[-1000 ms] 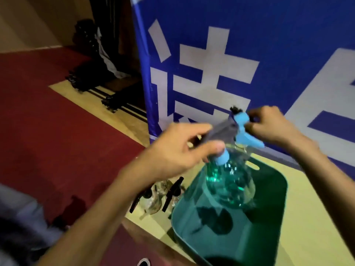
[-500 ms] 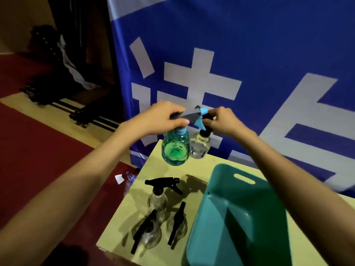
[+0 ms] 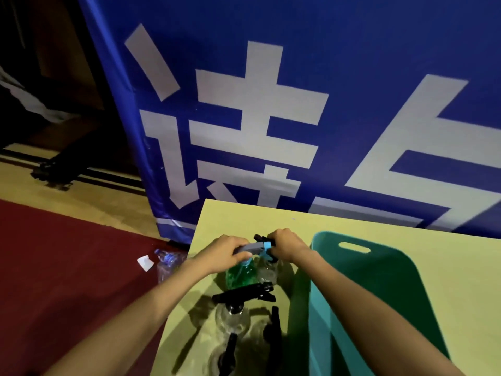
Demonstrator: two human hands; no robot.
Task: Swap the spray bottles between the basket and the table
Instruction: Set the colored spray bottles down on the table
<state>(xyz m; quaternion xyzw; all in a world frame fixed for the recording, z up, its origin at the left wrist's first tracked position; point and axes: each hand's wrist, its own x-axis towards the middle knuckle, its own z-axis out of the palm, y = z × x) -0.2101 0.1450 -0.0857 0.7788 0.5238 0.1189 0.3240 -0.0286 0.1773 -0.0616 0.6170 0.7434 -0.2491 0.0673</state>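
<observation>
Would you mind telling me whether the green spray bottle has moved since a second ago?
Yes. The green spray bottle left its place above the teal basket and now sits to the basket's left, low at the table.

Green spray bottle (image 3: 242,275): translucent green body, light blue collar and trigger, grey spray head. Clear spray bottle (image 3: 267,271) just right of it: colourless body, black head. Three near spray bottles: the upright one (image 3: 234,312) has a colourless body and a black trigger head; the two nearest, one at left (image 3: 227,354) and one at right (image 3: 272,332), show black heads, their bodies dim. Basket (image 3: 379,283): plain teal. Table (image 3: 271,218): plain pale yellow-green. Banner (image 3: 298,104), far: deep blue with large white characters. Floor, left: dark red carpet (image 3: 54,267) bordered by tan wood (image 3: 81,196). White paper scrap (image 3: 145,262) and a clear plastic bottle (image 3: 169,264) lie on the carpet.
</observation>
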